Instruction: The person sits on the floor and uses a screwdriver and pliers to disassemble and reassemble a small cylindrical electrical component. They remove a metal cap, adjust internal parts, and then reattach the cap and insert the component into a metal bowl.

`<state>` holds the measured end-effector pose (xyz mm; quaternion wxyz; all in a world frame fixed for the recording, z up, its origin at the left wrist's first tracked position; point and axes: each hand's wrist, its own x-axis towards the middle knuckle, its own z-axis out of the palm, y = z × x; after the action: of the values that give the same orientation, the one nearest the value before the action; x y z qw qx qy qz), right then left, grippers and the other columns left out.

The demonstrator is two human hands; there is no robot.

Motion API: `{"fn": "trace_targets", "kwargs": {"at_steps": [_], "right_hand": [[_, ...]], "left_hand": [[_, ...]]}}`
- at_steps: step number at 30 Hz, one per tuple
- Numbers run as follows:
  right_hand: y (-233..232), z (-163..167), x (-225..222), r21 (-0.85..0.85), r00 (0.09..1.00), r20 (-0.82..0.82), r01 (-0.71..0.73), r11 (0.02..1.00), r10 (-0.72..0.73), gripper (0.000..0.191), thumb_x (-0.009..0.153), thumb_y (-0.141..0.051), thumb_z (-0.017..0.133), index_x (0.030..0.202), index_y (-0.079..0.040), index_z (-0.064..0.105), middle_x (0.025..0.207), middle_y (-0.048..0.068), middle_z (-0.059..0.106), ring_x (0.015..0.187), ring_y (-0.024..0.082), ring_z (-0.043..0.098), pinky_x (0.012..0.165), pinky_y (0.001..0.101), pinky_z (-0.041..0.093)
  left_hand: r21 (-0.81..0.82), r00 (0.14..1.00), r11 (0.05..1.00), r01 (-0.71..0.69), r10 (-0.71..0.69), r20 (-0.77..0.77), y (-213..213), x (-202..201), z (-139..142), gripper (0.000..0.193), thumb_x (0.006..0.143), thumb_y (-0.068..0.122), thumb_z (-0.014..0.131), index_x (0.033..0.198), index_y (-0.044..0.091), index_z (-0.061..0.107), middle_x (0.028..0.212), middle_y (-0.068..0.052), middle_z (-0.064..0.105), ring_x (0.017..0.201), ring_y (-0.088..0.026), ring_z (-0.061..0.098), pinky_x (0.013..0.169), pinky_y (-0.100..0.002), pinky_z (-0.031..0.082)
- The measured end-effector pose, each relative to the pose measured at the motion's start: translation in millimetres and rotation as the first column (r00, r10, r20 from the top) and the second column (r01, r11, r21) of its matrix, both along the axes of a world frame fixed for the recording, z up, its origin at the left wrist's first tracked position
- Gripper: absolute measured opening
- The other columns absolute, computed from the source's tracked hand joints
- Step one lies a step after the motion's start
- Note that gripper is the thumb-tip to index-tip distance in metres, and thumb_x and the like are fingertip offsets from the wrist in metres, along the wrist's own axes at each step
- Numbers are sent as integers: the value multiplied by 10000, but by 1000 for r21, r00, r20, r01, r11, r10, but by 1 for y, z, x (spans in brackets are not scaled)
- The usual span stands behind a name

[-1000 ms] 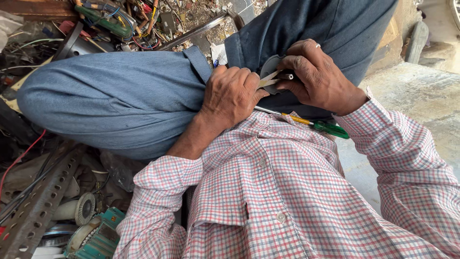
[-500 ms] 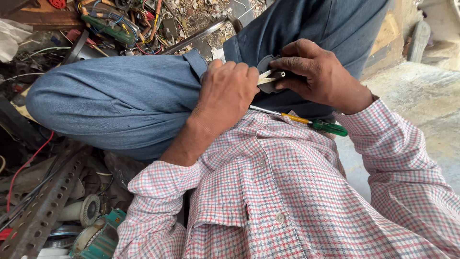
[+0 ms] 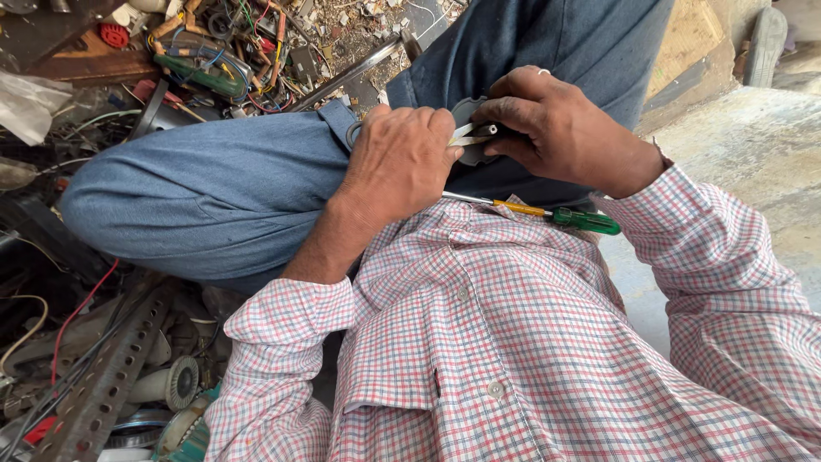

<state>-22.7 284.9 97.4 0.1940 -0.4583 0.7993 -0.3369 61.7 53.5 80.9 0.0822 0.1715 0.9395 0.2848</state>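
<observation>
I sit with my knees drawn up in blue trousers (image 3: pixel 197 197). My left hand (image 3: pixel 398 162) and my right hand (image 3: pixel 556 128) meet over my lap, both closed on a small grey metal part (image 3: pixel 469 141) with pale wire ends sticking out between the fingers. Most of the part is hidden by my hands. A screwdriver (image 3: pixel 547 214) with a yellow and green handle lies across my lap on the checked shirt (image 3: pixel 479 342), just below my hands.
Scrap lies on the ground to the left: tangled wires and a green circuit piece (image 3: pixel 205 73), a perforated metal angle bar (image 3: pixel 103 376), a pale round motor part (image 3: pixel 171 385). A bare concrete floor (image 3: pixel 753 171) spreads to the right.
My hands stay together on the small part, drifting a little up and left in the view. The screwdriver remains on my lap.
</observation>
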Motion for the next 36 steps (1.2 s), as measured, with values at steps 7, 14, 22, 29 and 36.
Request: {"fn": "trace_targets", "kwargs": {"at_steps": [7, 14, 22, 29, 36], "right_hand": [[-14, 9, 4, 213, 984, -169, -24, 977, 61, 471, 837, -287, 827, 1140, 31, 656, 1012, 153, 613, 918, 325, 622, 889, 440, 517], [-27, 21, -15, 317, 940, -215, -189, 929, 265, 485, 778, -293, 813, 1130, 7, 669, 973, 145, 650, 884, 309, 667, 815, 398, 560], [-62, 23, -21, 697, 789, -138, -352, 625, 598, 381, 920, -313, 730, 1063, 29, 639, 798, 117, 648, 742, 239, 691, 769, 372, 597], [-86, 19, -23, 694, 852, -11, -370, 617, 523, 520, 710, -276, 824, 1067, 51, 635, 842, 161, 655, 755, 302, 696, 718, 412, 600], [-95, 15, -27, 773, 872, 109, -376, 512, 477, 500, 734, -266, 813, 1094, 34, 640, 877, 165, 688, 779, 302, 726, 727, 398, 615]], "left_hand": [[74, 1000, 997, 20, -20, -5, -4, 2, -7, 256, 949, 274, 740, 898, 70, 593, 691, -65, 592, 641, -245, 603, 678, -468, 432], [74, 997, 997, 21, -15, -81, -6, -1, -13, 244, 943, 288, 723, 888, 78, 612, 718, -69, 619, 665, -244, 606, 713, -460, 428], [85, 999, 996, 41, -43, 13, -12, -5, -26, 275, 965, 312, 685, 896, 49, 644, 714, -102, 656, 650, -261, 648, 749, -500, 452], [154, 998, 988, -6, 16, -58, -18, 2, -42, 340, 929, 374, 715, 938, 41, 647, 767, -119, 689, 716, -279, 689, 738, -490, 468], [146, 988, 989, -8, 30, -151, -16, 6, -49, 373, 918, 422, 721, 925, 56, 651, 746, -83, 685, 664, -251, 685, 704, -467, 472]]}}
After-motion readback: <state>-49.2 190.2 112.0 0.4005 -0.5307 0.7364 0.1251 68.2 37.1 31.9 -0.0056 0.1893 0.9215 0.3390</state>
